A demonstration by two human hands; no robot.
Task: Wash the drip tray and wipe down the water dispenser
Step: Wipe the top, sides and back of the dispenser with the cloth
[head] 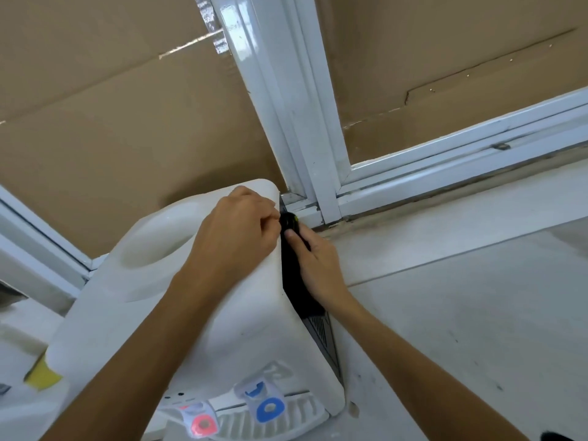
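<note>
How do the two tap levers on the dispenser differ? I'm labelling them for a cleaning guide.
The red-marked lever carries a pinkish-red ring, the blue-marked lever a blue one. The red-marked lever sits nearer the left and lower in the view; the blue-marked lever is to its right and higher. Both are pale paddles at the front of the water dispenser, above the white drip tray.

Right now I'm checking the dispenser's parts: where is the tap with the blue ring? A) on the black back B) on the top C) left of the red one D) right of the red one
D: the blue tap sits right of the red tap on the dispenser front.
</note>
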